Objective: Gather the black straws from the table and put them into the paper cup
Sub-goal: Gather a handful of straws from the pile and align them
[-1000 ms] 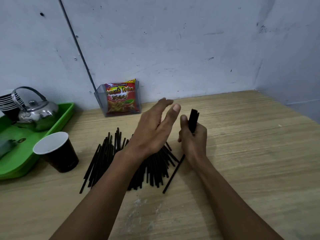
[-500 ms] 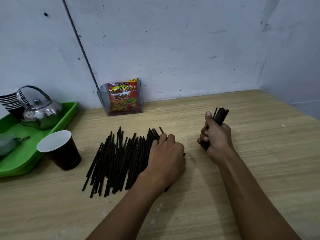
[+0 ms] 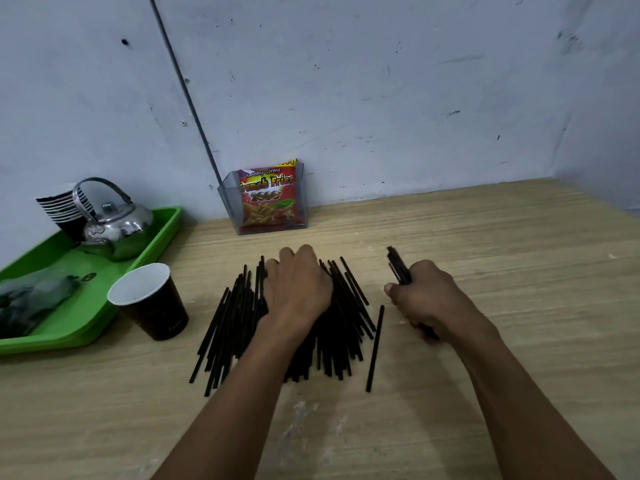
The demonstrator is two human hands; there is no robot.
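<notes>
A pile of black straws (image 3: 228, 327) lies spread on the wooden table (image 3: 519, 306) in the middle. My left hand (image 3: 298, 289) rests palm-down on top of the pile, fingers together, hiding the straws under it. One straw (image 3: 375, 348) lies apart just right of the pile. My right hand (image 3: 426, 299) is closed around a bundle of black straws (image 3: 398, 268), whose ends stick out above and below the fist. The dark paper cup (image 3: 152, 303) with a white inside stands upright left of the pile, with nothing visible in it.
A green tray (image 3: 114, 296) at the left edge holds a metal kettle (image 3: 114, 223), a stack of cups (image 3: 62, 209) and a plastic bag. A clear holder with a snack packet (image 3: 268, 202) stands against the wall behind the pile.
My left hand has slid left and farther onto the middle of the pile. My right hand with its bundle has tilted, so the straw ends now point up-left.
</notes>
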